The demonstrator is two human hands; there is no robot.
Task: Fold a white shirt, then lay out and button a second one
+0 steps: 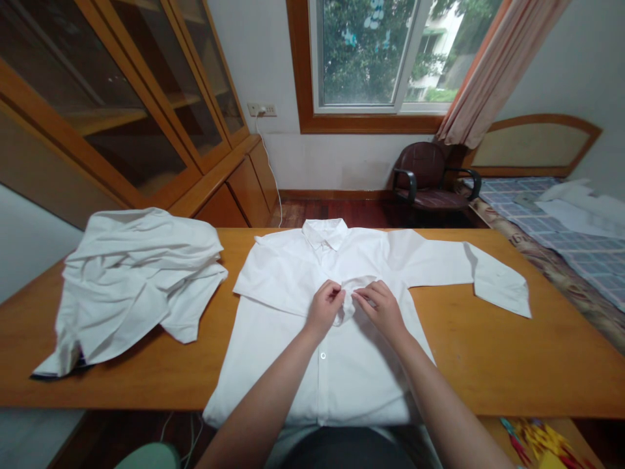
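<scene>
A white collared shirt point(283, 345) lies front up on the wooden table, its collar at the far side and its hem over the near edge. The sleeve on the left is folded across the chest, and its cuff point(347, 306) is raised a little above the shirt's middle. My left hand point(326, 306) pinches the left edge of that cuff between thumb and fingers. On the other edge, my right hand point(378, 305) also pinches the cuff fabric. Stretched out to the right is the other sleeve point(442, 262), bent near its end.
Piled white clothes point(141, 280) lie at the table's left end. Beyond the wooden table point(488, 352) stand a glass-door cabinet point(195, 85), an armchair point(430, 176) and a bed point(576, 228). A green stool point(149, 456) and colourful items point(541, 443) are below the near edge.
</scene>
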